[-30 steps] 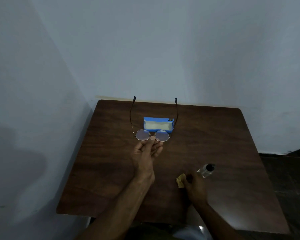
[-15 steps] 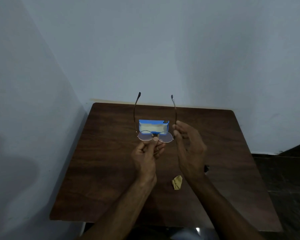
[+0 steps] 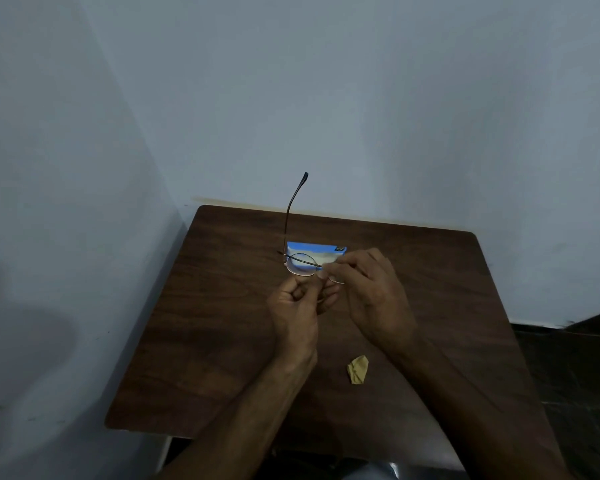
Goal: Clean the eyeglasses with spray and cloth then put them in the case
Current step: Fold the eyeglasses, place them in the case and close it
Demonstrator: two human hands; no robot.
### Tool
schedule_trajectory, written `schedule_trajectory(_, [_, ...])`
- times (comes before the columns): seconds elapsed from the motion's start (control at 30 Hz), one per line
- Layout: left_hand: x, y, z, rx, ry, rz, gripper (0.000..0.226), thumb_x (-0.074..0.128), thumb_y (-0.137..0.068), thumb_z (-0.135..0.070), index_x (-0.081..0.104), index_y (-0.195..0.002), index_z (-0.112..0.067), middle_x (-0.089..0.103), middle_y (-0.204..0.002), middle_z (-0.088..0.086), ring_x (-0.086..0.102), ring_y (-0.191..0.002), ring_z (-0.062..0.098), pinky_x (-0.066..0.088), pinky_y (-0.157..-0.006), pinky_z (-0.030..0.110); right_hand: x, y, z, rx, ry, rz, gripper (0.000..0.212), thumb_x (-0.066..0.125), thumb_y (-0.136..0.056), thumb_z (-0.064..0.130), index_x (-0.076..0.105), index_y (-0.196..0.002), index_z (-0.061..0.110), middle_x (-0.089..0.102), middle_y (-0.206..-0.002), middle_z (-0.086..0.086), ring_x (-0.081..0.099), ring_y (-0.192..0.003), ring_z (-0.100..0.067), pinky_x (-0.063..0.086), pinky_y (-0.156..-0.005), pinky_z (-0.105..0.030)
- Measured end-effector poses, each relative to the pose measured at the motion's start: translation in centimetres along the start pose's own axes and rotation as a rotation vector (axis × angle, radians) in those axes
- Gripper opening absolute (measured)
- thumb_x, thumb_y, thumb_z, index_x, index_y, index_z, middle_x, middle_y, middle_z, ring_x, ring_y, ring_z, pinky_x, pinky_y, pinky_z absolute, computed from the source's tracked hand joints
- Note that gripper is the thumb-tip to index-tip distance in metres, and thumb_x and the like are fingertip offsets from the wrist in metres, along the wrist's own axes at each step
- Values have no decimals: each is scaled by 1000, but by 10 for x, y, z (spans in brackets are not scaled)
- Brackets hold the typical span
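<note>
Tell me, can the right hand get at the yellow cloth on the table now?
Probably yes: the cloth lies bare just beneath the right hand, but that hand is busy folding the glasses.

Both hands meet above the middle of a dark wooden bench point(image 3: 194, 341). The left hand point(image 3: 297, 308) pinches the glasses point(image 3: 302, 264) at the bridge, lenses facing the person. The right hand point(image 3: 371, 289) has its grip on the right temple arm, which lies folded across the lens, while the left arm of the glasses sticks up. A blue case point(image 3: 317, 249) lies just behind the glasses. A crumpled yellow cloth point(image 3: 358, 369) sits near the right forearm.
</note>
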State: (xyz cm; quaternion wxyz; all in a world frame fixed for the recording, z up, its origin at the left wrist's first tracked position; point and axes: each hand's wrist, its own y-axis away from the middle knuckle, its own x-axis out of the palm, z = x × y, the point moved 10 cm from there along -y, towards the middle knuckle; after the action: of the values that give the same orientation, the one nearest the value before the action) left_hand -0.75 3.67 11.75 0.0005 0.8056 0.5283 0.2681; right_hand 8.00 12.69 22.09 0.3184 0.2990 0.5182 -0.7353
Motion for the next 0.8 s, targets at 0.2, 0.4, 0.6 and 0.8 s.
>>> schedule_trajectory(0.2, [-5, 2, 7, -60, 32, -19, 7, 72, -96, -3, 77, -99, -4, 81, -80, 8, 78, -70, 14, 63, -63, 23, -23, -18, 9, 2, 5, -84, 28, 55, -96, 10, 75, -116, 9, 67, -115, -7, 60, -100, -26, 50, -75, -49])
schedule_trajectory(0.4, [-1, 8, 14, -77, 39, -3, 7, 72, -97, -3, 77, -98, 2, 79, -83, 16, 78, -71, 19, 63, -64, 25, -53, -90, 44, -100, 102, -103, 60, 58, -86, -11, 63, -140, 16, 55, -145, -7, 56, -119, -25, 51, -91, -42])
schedule_trajectory(0.6, [-4, 12, 9, -53, 44, -6, 9, 72, -97, -6, 78, -102, -2, 80, -86, 16, 78, -73, 19, 62, -64, 24, -40, -106, 45, -225, 133, 62, 53, 59, -85, -16, 68, -130, 11, 62, -136, -8, 59, -115, -28, 53, -87, -42])
schedule_trajectory(0.8, [-13, 9, -2, -56, 140, -31, 8, 70, -98, -3, 77, -102, -1, 80, -82, 12, 78, -70, 16, 63, -65, 24, -40, -43, 15, -66, 34, -3, 38, 57, -90, 0, 70, -125, 4, 67, -124, -13, 66, -109, -29, 59, -83, -45])
